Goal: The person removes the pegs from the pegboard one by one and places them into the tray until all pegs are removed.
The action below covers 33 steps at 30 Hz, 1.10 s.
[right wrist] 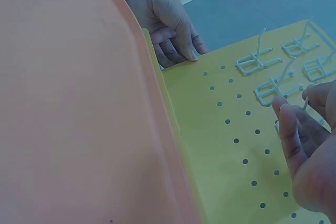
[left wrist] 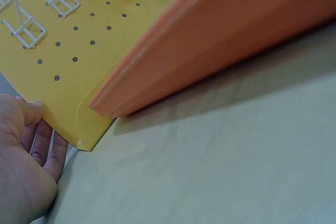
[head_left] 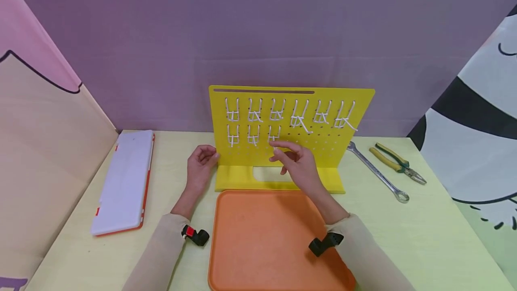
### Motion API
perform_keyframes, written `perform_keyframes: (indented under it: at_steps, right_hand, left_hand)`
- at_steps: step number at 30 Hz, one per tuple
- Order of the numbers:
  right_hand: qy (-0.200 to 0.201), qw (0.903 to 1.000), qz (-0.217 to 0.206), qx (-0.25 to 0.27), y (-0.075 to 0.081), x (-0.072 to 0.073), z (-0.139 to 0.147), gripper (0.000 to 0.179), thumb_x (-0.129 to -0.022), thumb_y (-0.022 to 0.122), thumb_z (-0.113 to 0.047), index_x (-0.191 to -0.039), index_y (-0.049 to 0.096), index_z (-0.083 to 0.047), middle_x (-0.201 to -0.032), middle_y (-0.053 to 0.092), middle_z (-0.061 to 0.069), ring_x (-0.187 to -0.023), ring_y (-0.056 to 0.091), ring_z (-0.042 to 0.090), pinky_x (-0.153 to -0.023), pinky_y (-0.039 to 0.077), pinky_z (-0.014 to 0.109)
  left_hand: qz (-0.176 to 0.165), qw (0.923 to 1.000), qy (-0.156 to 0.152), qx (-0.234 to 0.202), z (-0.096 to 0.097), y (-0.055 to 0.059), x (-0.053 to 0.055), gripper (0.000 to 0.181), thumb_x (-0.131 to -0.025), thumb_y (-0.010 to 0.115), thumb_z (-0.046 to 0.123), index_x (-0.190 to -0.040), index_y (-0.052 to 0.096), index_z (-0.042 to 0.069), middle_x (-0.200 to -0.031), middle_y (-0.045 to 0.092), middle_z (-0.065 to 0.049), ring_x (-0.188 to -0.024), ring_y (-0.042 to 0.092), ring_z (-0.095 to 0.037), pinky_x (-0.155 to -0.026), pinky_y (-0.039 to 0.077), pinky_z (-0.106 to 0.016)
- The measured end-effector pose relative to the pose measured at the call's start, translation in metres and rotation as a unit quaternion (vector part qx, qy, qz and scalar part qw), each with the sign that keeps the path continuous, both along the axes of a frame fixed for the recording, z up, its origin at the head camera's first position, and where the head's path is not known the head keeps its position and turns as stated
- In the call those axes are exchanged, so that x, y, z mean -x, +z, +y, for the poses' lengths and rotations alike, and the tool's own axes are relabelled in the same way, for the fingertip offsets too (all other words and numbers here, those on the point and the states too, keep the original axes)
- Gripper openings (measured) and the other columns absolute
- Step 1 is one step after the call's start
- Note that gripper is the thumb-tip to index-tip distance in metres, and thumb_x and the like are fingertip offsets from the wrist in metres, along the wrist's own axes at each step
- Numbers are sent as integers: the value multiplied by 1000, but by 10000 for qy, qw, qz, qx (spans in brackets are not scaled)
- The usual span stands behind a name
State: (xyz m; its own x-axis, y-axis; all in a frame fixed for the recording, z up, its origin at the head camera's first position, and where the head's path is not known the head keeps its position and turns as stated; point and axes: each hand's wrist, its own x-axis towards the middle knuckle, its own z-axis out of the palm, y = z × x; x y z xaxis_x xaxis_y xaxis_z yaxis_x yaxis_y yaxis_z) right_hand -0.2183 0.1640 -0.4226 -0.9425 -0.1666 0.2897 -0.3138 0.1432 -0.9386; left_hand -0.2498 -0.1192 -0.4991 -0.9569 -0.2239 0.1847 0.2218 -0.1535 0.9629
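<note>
Near the desk's [head_left: 444, 237] back edge, hooks [head_left: 300, 119] hung on a pegboard [head_left: 240, 158] behind a tray [head_left: 266, 241]; a case [head_left: 125, 183] lay by the left edge, wrench [head_left: 377, 173] and pliers [head_left: 397, 165] toward the right.

There, the right hand [head_left: 296, 163] covers the lower part of a white hook [head_left: 274, 129]! In the left wrist view, the edge crops the left hand [left wrist: 23, 156], its fingertips lost behind the yellow pegboard [left wrist: 84, 69]. Head view: the orange tray [head_left: 262, 241] runs off the bottom, right sleeve [head_left: 369, 255] masking its side.
</note>
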Motion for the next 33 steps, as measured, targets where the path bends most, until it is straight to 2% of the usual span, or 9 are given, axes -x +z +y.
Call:
perform_keyframes:
  at_steps: [5, 10, 17, 23, 29, 33]
  right_hand:
    - [-75, 9999, 89, 67, 0, 0, 1, 27, -107, 69, 3, -134, 76, 5, -131, 74, 31, -89, 78, 8, -58, 55, 24]
    - [-151, 9998, 65, 96, 1, -2, 1, 27, -107, 70, 2, -132, 77, 5, -121, 75, 34, -86, 76, 9, -58, 55, 26]
    - [-226, 9997, 41, 84, -1, -3, 2, 26, -107, 72, -3, -131, 79, 2, -106, 81, 23, -82, 75, 10, -56, 53, 26]
    - [-240, 9995, 154, 143, -3, -6, 2, 26, -107, 74, -7, -130, 78, 5, -103, 82, 23, -84, 77, 9, -55, 54, 26]
    - [-412, 9986, 327, -8, -1, -11, 2, 23, -107, 75, -7, -127, 82, -1, -96, 82, 21, -69, 71, 10, -54, 52, 27]
    - [-358, 9982, 491, 3, -1, -16, 2, 20, -107, 73, -5, -125, 83, -2, -98, 84, 10, -75, 74, 9, -54, 51, 25]
  left_hand:
    - [91, 10000, 23, -30, 2, -1, 1, 14, -99, 71, -17, -111, 66, -11, -94, 69, 5, -85, 66, -7, -82, 57, -16]
    - [130, 9999, -18, 5, 1, -1, 2, 17, -99, 71, -16, -114, 63, -15, -94, 69, 5, -86, 66, -6, -82, 56, -16]
    - [154, 9999, -16, -52, 1, -3, 2, 13, -100, 71, -16, -110, 66, -10, -93, 69, 5, -85, 66, -6, -82, 56, -16]
    - [122, 9999, -48, -14, 1, -1, 1, 18, -100, 71, -16, -116, 62, -17, -94, 68, 6, -87, 66, -7, -84, 56, -15]
    - [153, 9999, -51, 2, 1, -1, 2, 18, -100, 70, -16, -116, 61, -18, -93, 69, 7, -85, 66, -6, -83, 57, -16]
    - [122, 9999, -37, 31, 1, -1, 1, 16, -100, 71, -15, -114, 62, -16, -92, 69, 7, -85, 67, -6, -82, 57, -16]
